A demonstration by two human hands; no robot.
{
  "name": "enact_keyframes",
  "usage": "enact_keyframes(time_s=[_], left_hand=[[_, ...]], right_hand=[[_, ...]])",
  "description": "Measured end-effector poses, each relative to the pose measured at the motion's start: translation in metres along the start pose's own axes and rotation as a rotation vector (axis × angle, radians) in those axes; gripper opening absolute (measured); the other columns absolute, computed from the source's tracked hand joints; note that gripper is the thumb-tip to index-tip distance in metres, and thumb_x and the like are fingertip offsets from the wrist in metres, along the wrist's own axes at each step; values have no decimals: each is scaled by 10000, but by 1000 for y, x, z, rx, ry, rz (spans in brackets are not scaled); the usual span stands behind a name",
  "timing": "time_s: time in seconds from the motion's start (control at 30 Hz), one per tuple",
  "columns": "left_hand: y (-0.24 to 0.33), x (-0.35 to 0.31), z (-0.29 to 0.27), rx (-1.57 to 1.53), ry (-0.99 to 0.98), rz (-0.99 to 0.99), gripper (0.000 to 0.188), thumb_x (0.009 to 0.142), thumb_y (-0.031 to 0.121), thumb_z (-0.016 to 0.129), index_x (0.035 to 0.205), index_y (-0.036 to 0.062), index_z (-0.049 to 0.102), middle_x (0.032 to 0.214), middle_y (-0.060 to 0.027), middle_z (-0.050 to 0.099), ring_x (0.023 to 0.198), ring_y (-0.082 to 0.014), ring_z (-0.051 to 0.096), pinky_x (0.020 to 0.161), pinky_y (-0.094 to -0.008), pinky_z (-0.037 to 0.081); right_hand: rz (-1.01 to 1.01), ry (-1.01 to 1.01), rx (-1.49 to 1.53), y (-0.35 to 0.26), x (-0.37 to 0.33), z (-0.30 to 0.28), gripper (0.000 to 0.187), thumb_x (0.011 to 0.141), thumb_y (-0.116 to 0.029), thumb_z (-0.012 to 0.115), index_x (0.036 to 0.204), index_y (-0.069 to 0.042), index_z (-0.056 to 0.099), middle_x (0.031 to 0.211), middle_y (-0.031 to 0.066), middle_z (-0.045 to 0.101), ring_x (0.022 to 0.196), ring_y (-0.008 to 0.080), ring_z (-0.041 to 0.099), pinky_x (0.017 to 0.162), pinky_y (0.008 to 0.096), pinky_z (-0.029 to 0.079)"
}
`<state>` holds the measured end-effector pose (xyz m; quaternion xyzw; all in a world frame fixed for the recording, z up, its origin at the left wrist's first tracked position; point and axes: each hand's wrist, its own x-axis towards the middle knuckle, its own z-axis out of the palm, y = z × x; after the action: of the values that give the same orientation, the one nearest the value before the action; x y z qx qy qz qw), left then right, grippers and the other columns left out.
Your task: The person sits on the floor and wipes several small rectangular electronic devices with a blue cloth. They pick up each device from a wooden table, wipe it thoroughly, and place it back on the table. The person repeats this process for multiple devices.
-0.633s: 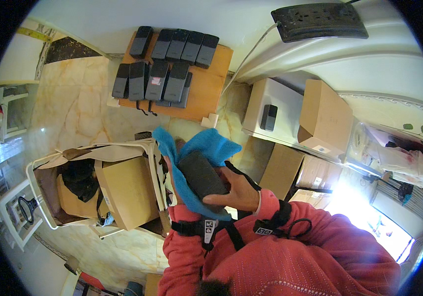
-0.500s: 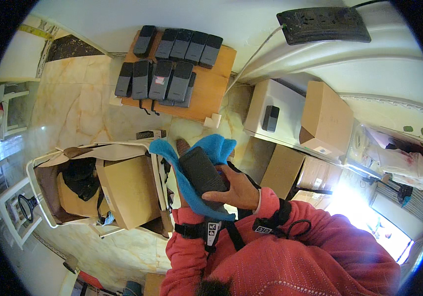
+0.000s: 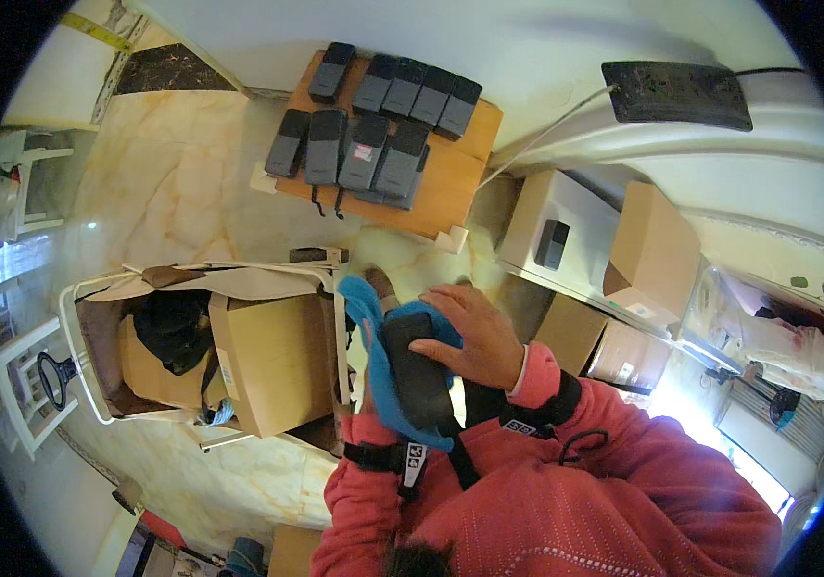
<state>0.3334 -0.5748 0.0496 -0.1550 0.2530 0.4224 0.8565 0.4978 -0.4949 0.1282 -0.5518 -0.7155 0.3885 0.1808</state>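
A dark, oblong, box-shaped device lies in a blue cloth in front of my body. My left hand supports both from below; the cloth and device hide most of its fingers. Over the device's upper right side bends my right hand. Its thumb presses on the device's face, and the fingers reach over the far end, against the cloth.
Several similar black-and-grey devices stand in two rows on a wooden table. One more device rests on a white box, beside a cardboard box. At left, a wheeled cart carries cardboard boxes. A black power strip is at upper right.
The device has turned more upright. My right hand has shifted up from its lower right edge to its upper right side, fingers now over the far end. The whole view has shifted slightly.
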Motion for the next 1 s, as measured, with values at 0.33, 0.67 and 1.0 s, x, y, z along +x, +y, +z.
enact_keyframes(time_s=[0.33,0.67,1.0], left_hand=[[11,-27,22,112,266,-219,638,937,568,387,1362,92,407,1224,-125,565,1018,-253,602,866,-372,513],[59,-33,49,-4,236,-214,568,939,470,480,1335,65,436,1199,-147,583,1012,-267,615,871,-374,517],[75,-24,40,446,353,-16,395,925,360,555,1186,62,550,1046,-132,635,888,-245,633,801,-349,530]], right_hand=[[344,-124,425,-17,9,19,482,825,-399,683,1105,-11,622,1050,194,651,979,263,641,868,340,488],[226,-202,539,-7,37,1,542,753,-340,773,1176,-53,592,999,100,659,896,183,627,804,305,497],[319,-430,302,-4,12,-10,583,706,-451,772,1071,-44,570,861,149,656,771,268,656,717,351,511]])
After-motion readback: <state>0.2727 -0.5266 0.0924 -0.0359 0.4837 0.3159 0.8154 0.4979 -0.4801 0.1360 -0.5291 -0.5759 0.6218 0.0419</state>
